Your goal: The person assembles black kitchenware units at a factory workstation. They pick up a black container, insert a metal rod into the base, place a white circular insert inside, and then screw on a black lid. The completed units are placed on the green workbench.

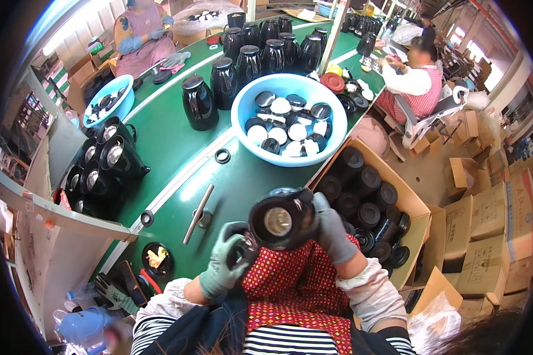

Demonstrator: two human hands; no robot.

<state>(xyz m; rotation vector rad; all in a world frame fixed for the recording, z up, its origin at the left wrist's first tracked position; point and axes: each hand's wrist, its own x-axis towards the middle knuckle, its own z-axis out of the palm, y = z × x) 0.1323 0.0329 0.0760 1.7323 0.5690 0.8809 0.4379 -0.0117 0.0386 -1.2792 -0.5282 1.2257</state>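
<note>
In front of my apron, a black vacuum jug (265, 223) is held with its round opening facing up toward me, and a silvery inside shows. My right hand (333, 229), in a grey-green glove, is closed on the jug's right side. My left hand (222, 266), gloved alike, curls around a black loop-shaped part (243, 253) just left of the jug. Whether that part is joined to the jug, I cannot tell. On the green bench beyond lie a metal bar (199, 213) on a small stand and a black ring (222, 156).
A light-blue basin (243, 127) holds black and white lids. Black jugs (199, 103) stand behind it; others (115, 155) cluster left. At right, a carton (417, 222) contains black round parts. Two people (417, 83) (143, 38) sit along the bench. Stacked cartons (479, 236) fill the right.
</note>
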